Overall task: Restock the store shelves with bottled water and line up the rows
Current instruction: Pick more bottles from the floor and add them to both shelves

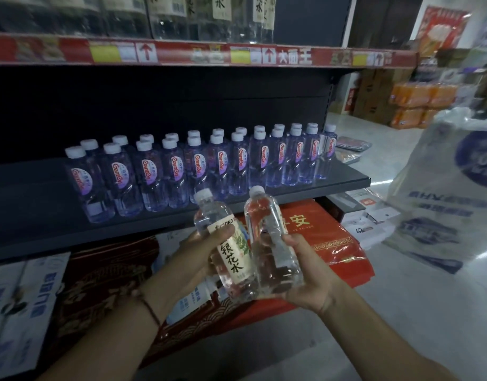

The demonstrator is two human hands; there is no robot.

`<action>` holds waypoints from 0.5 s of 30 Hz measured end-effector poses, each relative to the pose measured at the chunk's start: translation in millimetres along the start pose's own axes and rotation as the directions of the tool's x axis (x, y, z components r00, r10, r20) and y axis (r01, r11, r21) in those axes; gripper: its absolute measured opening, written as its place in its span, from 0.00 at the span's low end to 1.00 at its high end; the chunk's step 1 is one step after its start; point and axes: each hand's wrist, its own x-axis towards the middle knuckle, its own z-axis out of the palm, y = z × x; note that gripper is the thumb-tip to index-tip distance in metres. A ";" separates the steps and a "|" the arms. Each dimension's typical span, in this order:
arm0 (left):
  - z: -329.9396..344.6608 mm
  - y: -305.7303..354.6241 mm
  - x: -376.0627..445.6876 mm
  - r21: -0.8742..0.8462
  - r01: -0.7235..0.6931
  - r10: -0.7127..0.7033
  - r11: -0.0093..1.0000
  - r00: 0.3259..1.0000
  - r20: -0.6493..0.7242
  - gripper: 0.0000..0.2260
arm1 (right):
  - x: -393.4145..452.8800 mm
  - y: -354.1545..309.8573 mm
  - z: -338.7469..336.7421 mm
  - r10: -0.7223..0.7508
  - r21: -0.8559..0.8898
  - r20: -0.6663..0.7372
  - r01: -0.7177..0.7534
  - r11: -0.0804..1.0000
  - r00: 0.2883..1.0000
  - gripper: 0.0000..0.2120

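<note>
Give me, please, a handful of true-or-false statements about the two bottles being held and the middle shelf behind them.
1. Each hand holds one bottle: left hand, right hand. True.
2. The left bottle has its label facing the camera. True.
3. The right bottle has a red cap. False: its cap is white.
4. The shelf bottles lie on their sides. False: they stand upright in rows.
5. The shelf is full to its left end. False: that stretch is bare.

The dark middle shelf [344, 180] carries two rows of upright, white-capped Ganten water bottles [217, 163], its left end bare.
</note>
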 end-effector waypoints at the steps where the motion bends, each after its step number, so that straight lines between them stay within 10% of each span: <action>1: 1.2 4.8 -1.9 0.029 -0.028 0.029 0.999 0.999 -0.023 0.24 | -1.3 -1.0 4.3 -0.005 -0.002 0.001 0.005 1.000 1.000 0.21; 11: 4.4 164.5 -16.4 0.508 -0.439 0.514 0.741 0.858 -0.009 0.07 | -23.4 -78.4 69.6 -0.288 -0.344 -0.088 0.242 0.907 0.954 0.30; 15: -6.0 230.4 -6.9 0.662 -0.497 0.642 0.562 0.766 0.031 0.23 | -26.8 -122.6 109.5 -0.416 -0.531 0.041 0.373 0.761 0.908 0.36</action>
